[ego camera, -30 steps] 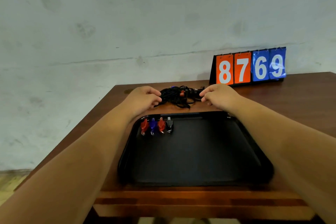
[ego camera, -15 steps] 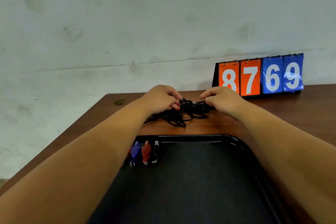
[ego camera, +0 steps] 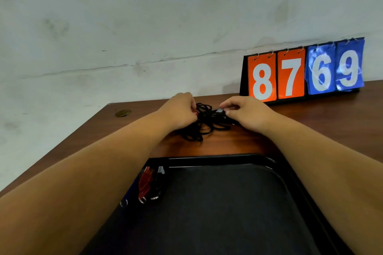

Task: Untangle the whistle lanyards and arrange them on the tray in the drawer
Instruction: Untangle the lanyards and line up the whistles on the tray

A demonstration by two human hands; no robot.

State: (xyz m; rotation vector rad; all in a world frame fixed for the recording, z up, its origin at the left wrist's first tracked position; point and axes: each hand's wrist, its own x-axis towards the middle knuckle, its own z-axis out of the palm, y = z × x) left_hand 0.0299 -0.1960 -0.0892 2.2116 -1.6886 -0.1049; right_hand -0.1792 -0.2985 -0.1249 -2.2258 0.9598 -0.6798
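Lanyards (ego camera: 204, 124) tangled on bench (ego camera: 331, 114), near tray (ego camera: 217, 160) far rim; your left hand (ego camera: 180, 111), right hand (ego camera: 246, 113) pinch them; scoreboard (ego camera: 302, 72) behind right; bare bench leftward.

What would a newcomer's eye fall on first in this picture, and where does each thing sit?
The flip scoreboard reading 8 7 6 9, two orange cards and two blue, stands out at the back right of the table. In the middle, the left hand and the right hand both grip a tangle of black lanyards on the table. Nearer, a black tray holds a red whistle near its far left corner.
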